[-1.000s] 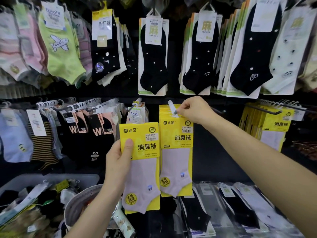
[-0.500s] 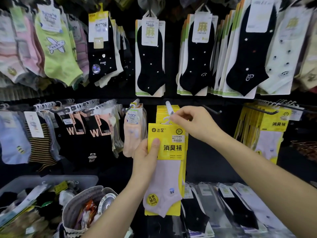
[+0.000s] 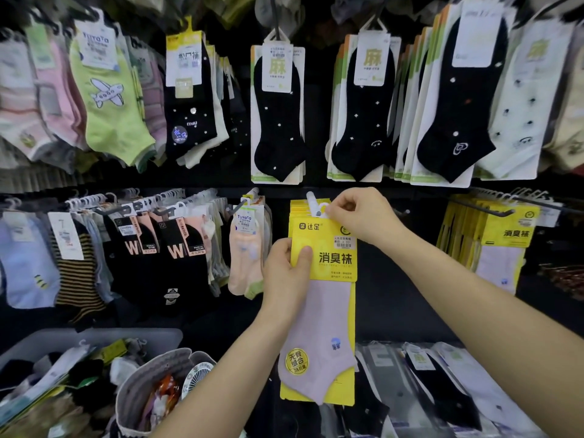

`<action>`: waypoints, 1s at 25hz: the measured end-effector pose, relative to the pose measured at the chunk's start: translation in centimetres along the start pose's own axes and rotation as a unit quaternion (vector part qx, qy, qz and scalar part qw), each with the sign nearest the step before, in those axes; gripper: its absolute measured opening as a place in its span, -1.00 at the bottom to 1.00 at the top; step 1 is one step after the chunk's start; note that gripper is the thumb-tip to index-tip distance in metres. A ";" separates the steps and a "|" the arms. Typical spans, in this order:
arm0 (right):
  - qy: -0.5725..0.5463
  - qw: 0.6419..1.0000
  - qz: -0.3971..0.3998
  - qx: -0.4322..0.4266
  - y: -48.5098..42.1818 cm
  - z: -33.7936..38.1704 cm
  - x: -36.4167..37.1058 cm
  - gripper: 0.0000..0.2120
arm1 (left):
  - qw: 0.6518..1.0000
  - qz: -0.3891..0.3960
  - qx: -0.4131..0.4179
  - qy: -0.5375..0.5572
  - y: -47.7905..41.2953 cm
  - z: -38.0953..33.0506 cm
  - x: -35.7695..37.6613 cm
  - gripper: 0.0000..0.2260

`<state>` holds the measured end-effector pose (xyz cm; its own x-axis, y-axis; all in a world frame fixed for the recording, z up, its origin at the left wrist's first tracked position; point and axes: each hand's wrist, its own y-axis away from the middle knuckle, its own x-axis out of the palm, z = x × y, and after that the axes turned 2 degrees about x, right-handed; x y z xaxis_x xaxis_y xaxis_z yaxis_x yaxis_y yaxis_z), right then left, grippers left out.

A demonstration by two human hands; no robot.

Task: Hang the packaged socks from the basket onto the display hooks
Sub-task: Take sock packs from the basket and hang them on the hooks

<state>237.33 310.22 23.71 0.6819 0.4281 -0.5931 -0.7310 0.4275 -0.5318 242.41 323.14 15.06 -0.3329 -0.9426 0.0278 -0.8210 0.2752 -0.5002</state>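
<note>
A: Down at the lower rail, the yellow sock pack (image 3: 325, 257) is held up in front of the display hook (image 3: 312, 200). The left hand (image 3: 284, 273) grips its left edge, thumb flat across the card.

B: And the right hand (image 3: 360, 216) pinches the white hanger loop (image 3: 323, 210) at the top of the pack, right at the hook's tip. Whether the loop is over the tip yet, I can't tell from this angle.

A: Matching yellow packs (image 3: 298, 213) hang on that same hook behind it, so this one looks bound for the front of the row.

B: I'd call this pack nearly home: slide it on, let go, and it's done.

A: But the job as a whole is far from over. At lower left, the basket (image 3: 94, 338) holds a jumble of packaged socks.

B: Plenty left to hang, by my reckoning.
</note>
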 end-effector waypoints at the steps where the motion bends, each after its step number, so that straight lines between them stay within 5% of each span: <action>1: -0.008 1.000 0.000 0.008 0.0 -0.1 0.2 -0.93 | 1.000 0.002 -0.005 0.007 0.1 0.2 0.0 -0.84; 9: -0.010 1.000 -0.011 -0.024 1.3 -0.6 1.3 -0.94 | 0.999 -0.019 -0.019 -0.026 1.1 2.3 -1.0 -0.82; 13: 0.008 0.999 -0.035 -0.002 3.4 -2.3 2.4 -0.56 | 0.986 -0.027 0.027 -0.163 1.1 3.1 -1.8 -0.67; 16: -0.083 0.997 -0.004 0.001 5.5 -3.5 4.2 -0.66 | 0.993 0.035 0.037 -0.106 -0.5 2.5 -1.4 -0.54; 19: -0.190 0.981 0.015 0.022 5.9 -3.5 5.5 -0.74 | 0.995 0.076 0.048 -0.029 -1.6 1.6 0.0 -0.61; 25: -0.251 0.965 0.014 0.073 3.7 -3.4 6.1 -0.51 | 0.996 0.076 0.046 -0.013 -3.3 2.4 0.9 -0.51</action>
<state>238.65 311.68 16.04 0.6163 0.7564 -0.2190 -0.7623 0.5032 -0.4071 245.97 320.95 14.64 -0.4371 -0.8962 -0.0755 -0.7158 0.3975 -0.5742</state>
